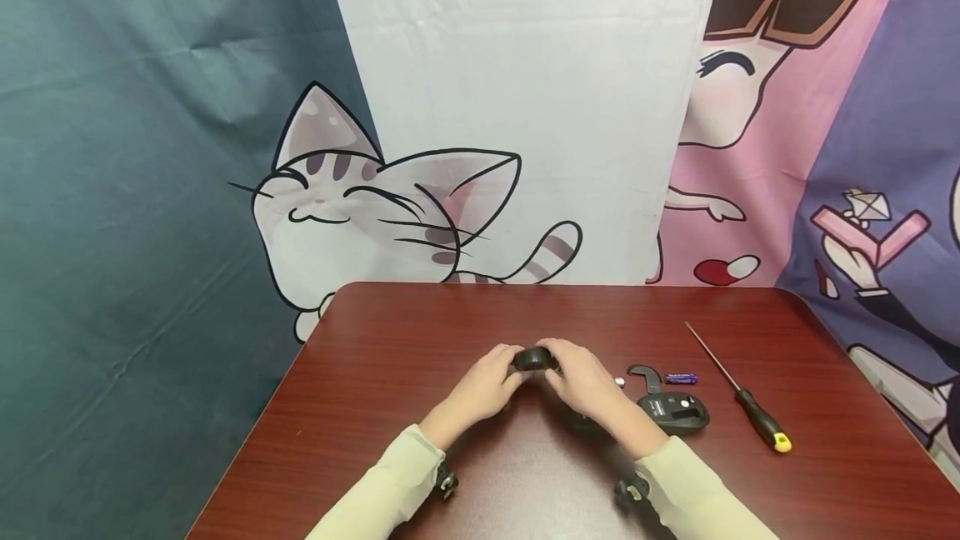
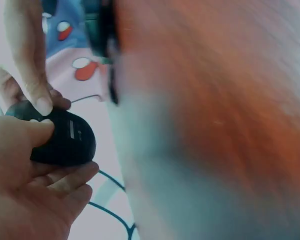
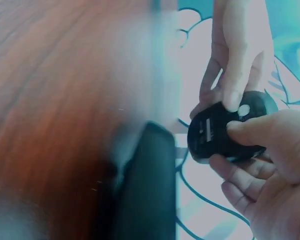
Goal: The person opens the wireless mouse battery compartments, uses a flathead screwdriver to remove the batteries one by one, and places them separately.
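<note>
Both hands hold a black computer mouse [image 1: 533,359] above the middle of the table. Its underside, with a small pale label, faces the wrist cameras. The left hand [image 1: 483,386] grips one end, thumb on the underside and fingers beneath, as the left wrist view shows for this hand [image 2: 35,175]. From the other side the right hand [image 1: 581,377] grips it likewise; in the right wrist view the right thumb lies on the mouse [image 3: 220,135] close to the left thumb. A round pale spot shows beside the thumbs.
Right of the hands lies a second dark mouse [image 1: 675,412], with a curved dark cover piece [image 1: 648,377] and a blue battery [image 1: 681,378] behind it. A screwdriver [image 1: 759,417] with a black and yellow handle lies farther right. A dark object is partly hidden under the right forearm.
</note>
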A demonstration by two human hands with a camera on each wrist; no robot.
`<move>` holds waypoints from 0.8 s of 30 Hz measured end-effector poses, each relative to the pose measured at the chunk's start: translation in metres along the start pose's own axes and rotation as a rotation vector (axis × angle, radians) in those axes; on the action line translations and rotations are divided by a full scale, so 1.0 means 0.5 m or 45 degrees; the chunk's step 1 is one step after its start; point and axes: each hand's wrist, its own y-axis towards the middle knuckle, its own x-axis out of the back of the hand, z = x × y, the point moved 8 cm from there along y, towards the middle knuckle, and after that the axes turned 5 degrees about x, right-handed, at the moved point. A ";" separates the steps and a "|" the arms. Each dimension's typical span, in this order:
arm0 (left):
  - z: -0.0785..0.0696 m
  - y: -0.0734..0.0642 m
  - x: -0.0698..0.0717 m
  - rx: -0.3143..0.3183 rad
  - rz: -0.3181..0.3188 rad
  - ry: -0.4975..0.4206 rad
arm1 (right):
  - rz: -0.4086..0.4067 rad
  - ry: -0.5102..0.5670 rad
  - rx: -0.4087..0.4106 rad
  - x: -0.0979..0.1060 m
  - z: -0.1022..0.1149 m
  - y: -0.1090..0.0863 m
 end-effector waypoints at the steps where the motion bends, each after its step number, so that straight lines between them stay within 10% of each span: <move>1: -0.003 -0.001 0.008 0.004 -0.005 -0.049 | -0.020 0.016 0.003 0.010 0.001 0.001; 13: -0.066 -0.021 0.089 -0.039 -0.141 -0.510 | -0.147 0.290 -0.126 0.096 0.023 -0.018; 24: -0.107 -0.051 0.114 0.034 -0.093 -0.780 | -0.226 0.417 -0.163 0.145 0.053 -0.039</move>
